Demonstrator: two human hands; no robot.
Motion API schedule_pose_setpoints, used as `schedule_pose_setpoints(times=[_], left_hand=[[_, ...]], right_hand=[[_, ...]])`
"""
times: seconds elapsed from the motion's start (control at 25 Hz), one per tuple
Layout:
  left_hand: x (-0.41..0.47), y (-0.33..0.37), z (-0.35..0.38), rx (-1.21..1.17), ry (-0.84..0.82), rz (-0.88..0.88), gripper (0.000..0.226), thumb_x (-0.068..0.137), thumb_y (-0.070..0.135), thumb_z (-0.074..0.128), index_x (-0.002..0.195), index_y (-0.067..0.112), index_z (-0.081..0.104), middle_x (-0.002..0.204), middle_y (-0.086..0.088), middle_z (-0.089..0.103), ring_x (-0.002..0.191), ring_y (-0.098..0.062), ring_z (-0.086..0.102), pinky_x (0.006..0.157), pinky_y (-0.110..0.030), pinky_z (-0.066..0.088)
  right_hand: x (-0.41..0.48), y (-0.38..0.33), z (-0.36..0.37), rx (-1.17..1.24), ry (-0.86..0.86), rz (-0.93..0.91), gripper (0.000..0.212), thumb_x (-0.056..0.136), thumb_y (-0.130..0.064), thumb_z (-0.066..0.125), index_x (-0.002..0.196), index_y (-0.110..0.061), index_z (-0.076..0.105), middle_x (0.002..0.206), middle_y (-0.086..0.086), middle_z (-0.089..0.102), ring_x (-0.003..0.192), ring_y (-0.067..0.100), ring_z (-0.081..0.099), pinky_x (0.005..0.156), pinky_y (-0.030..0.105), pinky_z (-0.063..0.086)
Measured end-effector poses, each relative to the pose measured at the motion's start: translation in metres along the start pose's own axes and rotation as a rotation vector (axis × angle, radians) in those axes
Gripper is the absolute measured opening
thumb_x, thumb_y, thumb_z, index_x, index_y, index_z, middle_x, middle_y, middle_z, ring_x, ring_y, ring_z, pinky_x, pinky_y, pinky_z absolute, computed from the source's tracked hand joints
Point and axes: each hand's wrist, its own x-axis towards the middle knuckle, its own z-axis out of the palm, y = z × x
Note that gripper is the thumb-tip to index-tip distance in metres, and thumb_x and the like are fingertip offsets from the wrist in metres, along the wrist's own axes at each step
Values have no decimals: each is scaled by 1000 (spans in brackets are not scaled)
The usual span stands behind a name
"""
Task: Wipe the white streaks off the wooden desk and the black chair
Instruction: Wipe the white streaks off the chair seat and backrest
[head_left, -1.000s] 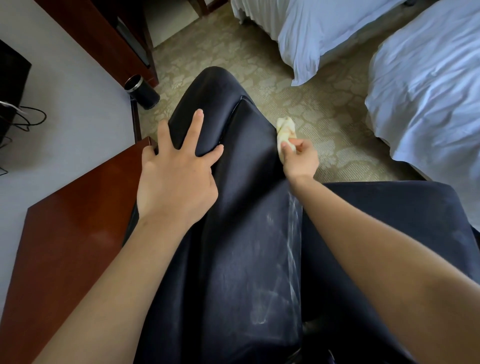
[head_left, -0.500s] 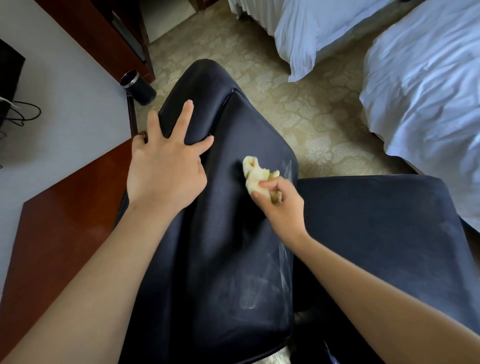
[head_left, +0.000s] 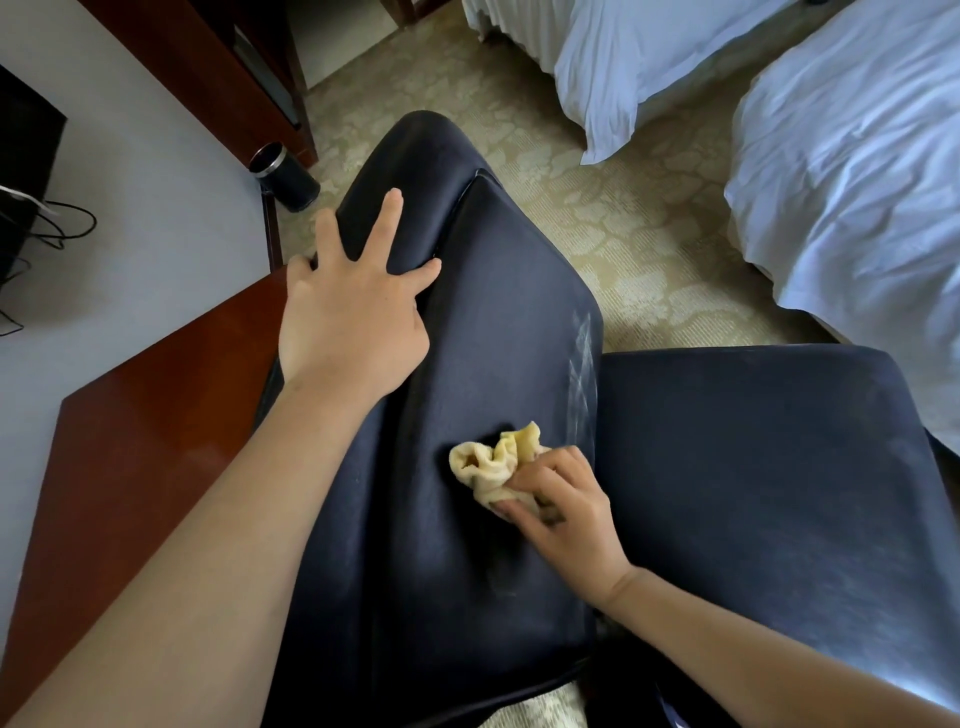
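- The right grip (head_left: 566, 512) had moved down the backrest of the black chair (head_left: 493, 312) since half a second earlier, from near the upper right edge to the middle of the panel.
- Its fingers were curled round a bunched yellow cloth (head_left: 491, 465), soft and folded, which was pressed against the upholstery.
- The left grip (head_left: 348, 322) stayed on the backrest's upper left shoulder, palm flat, fingers straight and spread, holding nothing.
- White streaks (head_left: 582, 358) remained on the backrest's right edge, above and to the right of the cloth, as thin, chalky, crossing lines.
- The chair covering was smooth, dark and faintly glossy, with rounded corners and a raised seam.
- The bench (head_left: 130, 441), polished reddish-brown wood with a sharp corner, stood just left of the chair.
- Patterned beige carpet (head_left: 649, 244) lay beyond the chair.
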Motion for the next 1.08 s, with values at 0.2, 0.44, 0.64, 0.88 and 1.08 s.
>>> schedule_pose_setpoints(times=[0.2, 0.44, 0.64, 0.88, 1.08], left_hand=[[0, 1, -2, 2, -32, -7, 52, 96, 34, 34, 146, 42, 27, 159, -1, -13, 140, -44, 7, 101, -51, 35], [0, 2, -4, -11, -56, -6, 53, 96, 36, 33, 147, 42, 23, 159, -2, -16, 141, -44, 4, 104, -52, 33], [0, 2, -5, -44, -50, -11, 52, 96, 35, 33, 147, 43, 25, 160, -2, -12, 141, -44, 2, 104, -50, 32], [0, 1, -4, -42, -29, -18, 52, 95, 35, 34, 146, 43, 27, 160, -2, -10, 142, -44, 2, 102, -49, 34], [2, -1, -2, -47, -41, -22, 52, 95, 32, 34, 146, 42, 27, 160, -1, -12, 141, -44, 5, 102, -49, 32]], right_hand=[[53, 13, 4, -13, 92, 114, 9, 83, -29, 63, 90, -26, 59, 84, -1, 55, 84, 15, 49, 81, 12, 37], [156, 18, 7, -43, 223, 344, 15, 87, -25, 64, 96, -13, 65, 94, 5, 60, 92, 23, 54, 79, 22, 35], [242, -7, 17, 21, 286, 272, 17, 88, -23, 63, 101, -12, 66, 97, -2, 64, 94, 14, 56, 79, 18, 37], [274, 7, 25, -12, 315, 340, 12, 89, -26, 60, 94, -16, 64, 97, 1, 65, 89, 14, 55, 74, 20, 37], [240, 53, 5, -35, 358, 708, 4, 90, -23, 56, 87, -21, 56, 91, -2, 61, 90, 18, 56, 74, 19, 36]])
